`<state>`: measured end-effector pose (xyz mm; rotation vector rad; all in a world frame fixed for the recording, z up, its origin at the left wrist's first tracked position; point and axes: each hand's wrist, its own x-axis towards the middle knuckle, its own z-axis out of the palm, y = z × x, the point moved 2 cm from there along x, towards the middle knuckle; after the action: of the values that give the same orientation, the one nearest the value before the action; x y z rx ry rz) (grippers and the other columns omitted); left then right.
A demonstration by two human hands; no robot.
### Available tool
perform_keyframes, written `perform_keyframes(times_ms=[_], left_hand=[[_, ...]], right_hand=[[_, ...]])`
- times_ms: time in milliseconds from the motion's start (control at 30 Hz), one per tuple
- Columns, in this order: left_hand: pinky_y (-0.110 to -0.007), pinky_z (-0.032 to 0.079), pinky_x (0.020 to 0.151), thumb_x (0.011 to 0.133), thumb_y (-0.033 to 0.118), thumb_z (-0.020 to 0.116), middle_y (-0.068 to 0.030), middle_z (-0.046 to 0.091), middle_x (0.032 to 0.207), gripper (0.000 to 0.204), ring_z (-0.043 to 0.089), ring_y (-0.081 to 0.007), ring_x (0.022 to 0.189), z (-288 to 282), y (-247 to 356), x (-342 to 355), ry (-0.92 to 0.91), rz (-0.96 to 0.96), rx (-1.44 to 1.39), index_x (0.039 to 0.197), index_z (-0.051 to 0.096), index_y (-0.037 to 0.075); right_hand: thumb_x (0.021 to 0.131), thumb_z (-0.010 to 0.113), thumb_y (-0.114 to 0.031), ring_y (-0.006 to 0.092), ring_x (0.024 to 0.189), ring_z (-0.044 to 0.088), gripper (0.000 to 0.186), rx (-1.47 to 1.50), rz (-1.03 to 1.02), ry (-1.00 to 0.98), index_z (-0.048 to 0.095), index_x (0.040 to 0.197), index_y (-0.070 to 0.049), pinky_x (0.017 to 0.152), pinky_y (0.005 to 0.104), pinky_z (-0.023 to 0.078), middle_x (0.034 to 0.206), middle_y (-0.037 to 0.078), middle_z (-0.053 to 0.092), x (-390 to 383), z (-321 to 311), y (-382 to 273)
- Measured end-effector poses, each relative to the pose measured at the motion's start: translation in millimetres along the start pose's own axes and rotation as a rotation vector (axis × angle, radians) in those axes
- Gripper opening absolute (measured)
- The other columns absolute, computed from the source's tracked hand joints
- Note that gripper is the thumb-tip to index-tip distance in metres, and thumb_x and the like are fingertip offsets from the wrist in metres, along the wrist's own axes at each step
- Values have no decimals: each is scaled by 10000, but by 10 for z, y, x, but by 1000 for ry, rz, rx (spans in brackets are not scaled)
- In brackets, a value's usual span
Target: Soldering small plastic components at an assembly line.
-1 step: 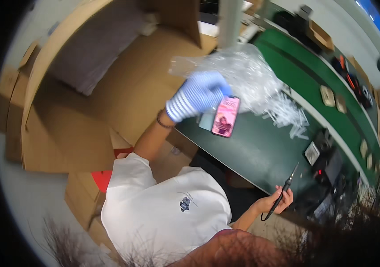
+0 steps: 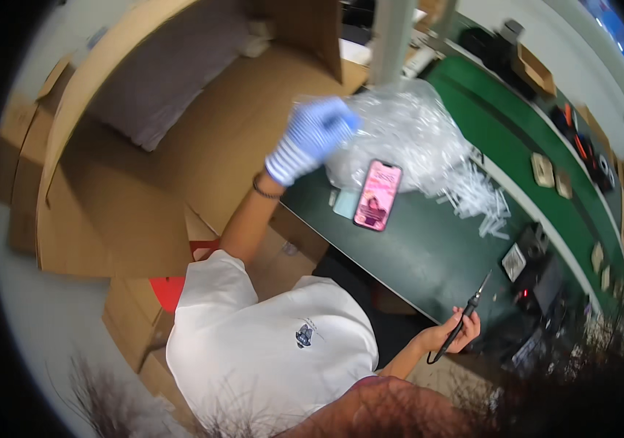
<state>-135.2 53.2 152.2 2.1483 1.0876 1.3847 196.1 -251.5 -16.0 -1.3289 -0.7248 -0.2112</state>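
Note:
My left hand (image 2: pixel 312 135), in a blue-and-white striped glove, is raised at the edge of the crumpled clear plastic bag (image 2: pixel 399 128); its fingers are curled closed, and whatever they may hold is too blurred to make out. Just right of it and lower, a phone (image 2: pixel 378 196) with a pink lit screen lies on the dark green bench (image 2: pixel 414 255), partly over a pale blue flat item (image 2: pixel 343 204). My bare right hand (image 2: pixel 458 328) holds a soldering iron (image 2: pixel 470 306), tip upward. Many short white strips (image 2: pixel 476 197) lie beside the bag.
A large cardboard enclosure (image 2: pixel 115 219) fills the left, with a red seat (image 2: pixel 168 292) below. Black equipment (image 2: pixel 534 292) with a red light and a metal stand (image 2: pixel 513 261) occupy the bench's right end. Behind, a green conveyor (image 2: pixel 516 124) runs beside a shelf with small boxes and tools (image 2: pixel 589 150).
My left hand has moved up and to the left, away from the phone's top edge. My right hand looks almost unchanged. The view has shifted slightly.

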Motion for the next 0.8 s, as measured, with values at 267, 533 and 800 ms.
perform_keyframes(times_ms=[267,533,800], left_hand=[[-419,569,984,873,388,819,-200,770,1157,511,731,-319,1083,-2214,-3674,444,619,-389,914,1200,718,8],[-474,489,1137,801,558,865,-206,641,1434,809,594,-379,1343,-2435,-5068,1553,-61,-552,1135,1424,622,102],[-465,493,1143,743,568,888,-163,567,1542,925,552,-358,1416,-2262,-4910,1575,-130,-799,1368,1501,539,169]], right_hand=[[1044,626,-62,330,1074,668,132,-339,-227,-329,595,1050,66,878,380,627,1304,247,545,-250,640,48],[1068,566,-36,329,1018,678,88,-355,-145,-235,562,1065,52,945,424,596,1319,253,511,-429,819,111],[1068,577,-51,326,1004,680,88,-341,-117,-273,567,1072,35,924,414,597,1306,240,507,-504,845,158]])
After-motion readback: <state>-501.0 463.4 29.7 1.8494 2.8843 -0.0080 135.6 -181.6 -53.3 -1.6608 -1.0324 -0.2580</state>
